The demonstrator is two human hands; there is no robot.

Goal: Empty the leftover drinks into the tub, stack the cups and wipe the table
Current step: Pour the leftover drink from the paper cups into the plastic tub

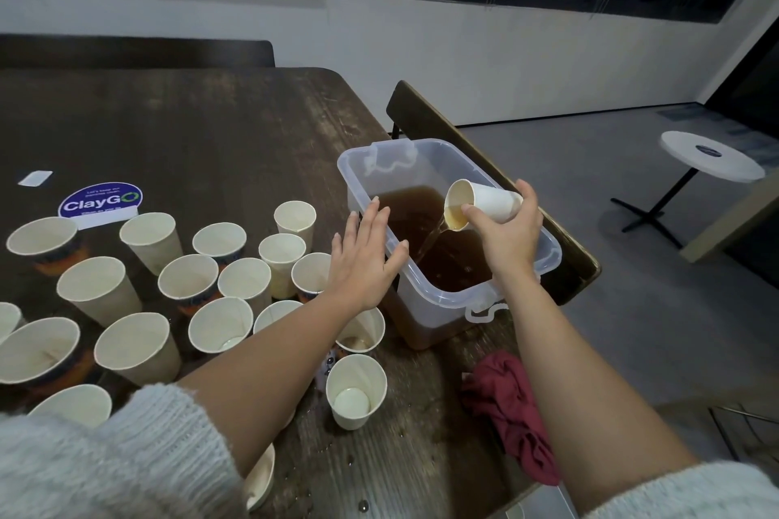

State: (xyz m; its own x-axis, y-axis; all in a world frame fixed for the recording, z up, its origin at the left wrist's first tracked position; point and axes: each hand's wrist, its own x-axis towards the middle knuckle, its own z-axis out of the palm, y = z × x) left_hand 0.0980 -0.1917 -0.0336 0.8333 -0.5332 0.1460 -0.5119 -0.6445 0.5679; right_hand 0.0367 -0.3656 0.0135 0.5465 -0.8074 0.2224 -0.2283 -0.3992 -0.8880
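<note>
Right hand (pixel 508 232) grip clasping tilted cup (pixel 484 202) over tub (pixel 527 272), left hand (pixel 364 261) spread, released

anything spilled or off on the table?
Yes. Droplets are scattered on the table near its front edge, around the near cup. A cup under the left forearm lies tipped over. The red cloth sits unused.
</note>
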